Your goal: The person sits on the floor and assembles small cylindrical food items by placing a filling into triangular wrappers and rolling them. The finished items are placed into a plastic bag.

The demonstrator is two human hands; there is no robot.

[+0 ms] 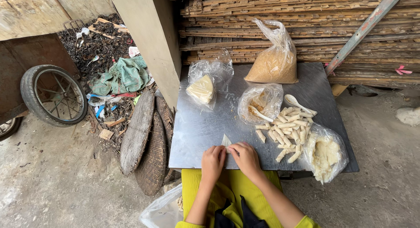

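A: Obs. 1, largest item?
B: Steel desk (197, 127), backed by stacked wooden slats (306, 18). A wheel (53, 95) stands well apart at far left.

A: Bags on the desk?
B: Four clear ones. Crumb bag (273, 61) at the back edge, upright. Bag of white mash (326, 153) at the right front corner. Open bag (260, 103) mid-desk with a white spoon inside it. Bag of pale sheets (203, 89) back left.

A: Smaller items?
B: Pile of pale rolls (288, 129) between the open bag and the mash bag; a second spoon (295, 101) just beside the pile.

A: Hands?
B: Left hand (213, 162) and right hand (246, 157) side by side at the front edge, fingers curled down onto a pale wrapper (226, 141). Both pinch it; one corner pokes out above the fingertips. It lies flat on the desk.
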